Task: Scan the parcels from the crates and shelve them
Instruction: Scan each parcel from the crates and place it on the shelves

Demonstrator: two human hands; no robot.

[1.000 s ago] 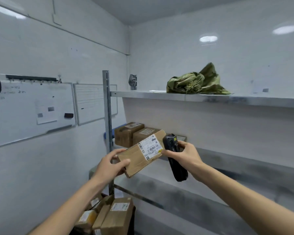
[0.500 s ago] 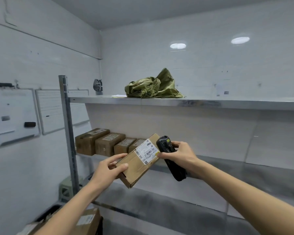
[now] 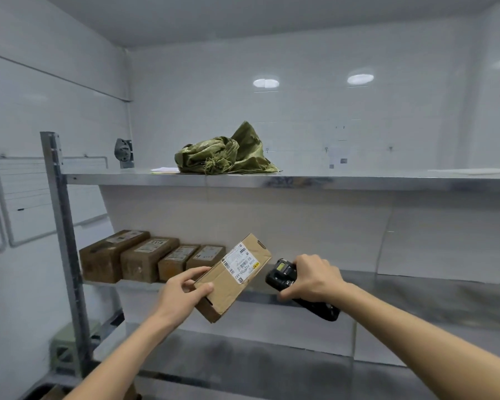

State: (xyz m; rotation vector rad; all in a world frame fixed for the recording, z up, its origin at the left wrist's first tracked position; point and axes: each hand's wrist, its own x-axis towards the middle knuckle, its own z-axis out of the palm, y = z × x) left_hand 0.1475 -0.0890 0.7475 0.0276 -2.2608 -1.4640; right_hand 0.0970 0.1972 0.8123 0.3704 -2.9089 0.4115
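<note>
Our left hand [image 3: 177, 295] grips the parcel [image 3: 233, 277]; just right of it, our right hand [image 3: 312, 277] clamps the scanner [image 3: 283, 277].

head-worn view, facing shelf [image 3: 272, 180], close

Both forearms and hands [image 3: 182, 295] are bare, no sleeves visible.

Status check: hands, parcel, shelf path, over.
Left hand grips parcel, label up. Right hand holds scanner beside it. Four boxes on middle shelf; space right of them open.
</note>
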